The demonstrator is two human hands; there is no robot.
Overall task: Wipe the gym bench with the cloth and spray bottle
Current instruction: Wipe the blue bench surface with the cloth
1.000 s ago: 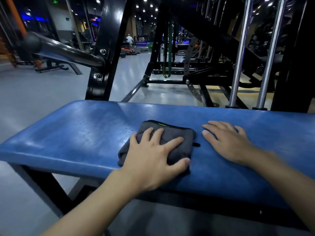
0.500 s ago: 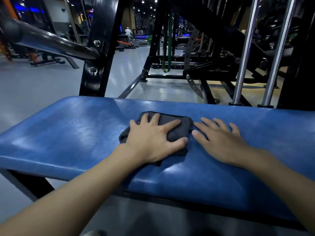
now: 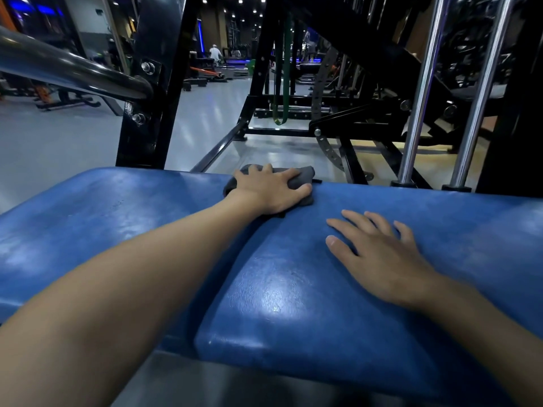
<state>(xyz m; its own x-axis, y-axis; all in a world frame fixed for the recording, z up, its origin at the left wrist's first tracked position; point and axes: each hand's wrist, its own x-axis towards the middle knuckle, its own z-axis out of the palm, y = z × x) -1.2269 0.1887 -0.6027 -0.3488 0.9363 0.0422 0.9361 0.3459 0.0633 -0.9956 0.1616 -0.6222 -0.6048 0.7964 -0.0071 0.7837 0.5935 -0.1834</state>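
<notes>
A blue padded vinyl table [image 3: 117,207] runs across the view from 9 o'clock to 3 o'clock. The dark grey folded cloth [image 3: 304,176] lies at the table's far rim, at about 12 o'clock of the pad, with one corner bunched up past the edge. The left hand [image 3: 270,189] lies on top of the cloth and presses it to the vinyl, its fingers spread towards the rim and its thumb laid along the cloth's 3 o'clock side; the forearm stretches across the pad from 7 o'clock. The right hand [image 3: 379,257] rests flat on bare vinyl at about 4 o'clock of the cloth, apart from it, fingers straight and fanned, holding nothing.

Beyond the table, a black steel upright [image 3: 152,92] stands at 11 o'clock with a thick grey metal bar [image 3: 67,71] bolted to it. A green band [image 3: 283,83] hangs from a black frame at 12 o'clock, and two chrome rods [image 3: 423,92] rise at 2 o'clock above the pale grey floor [image 3: 58,142].
</notes>
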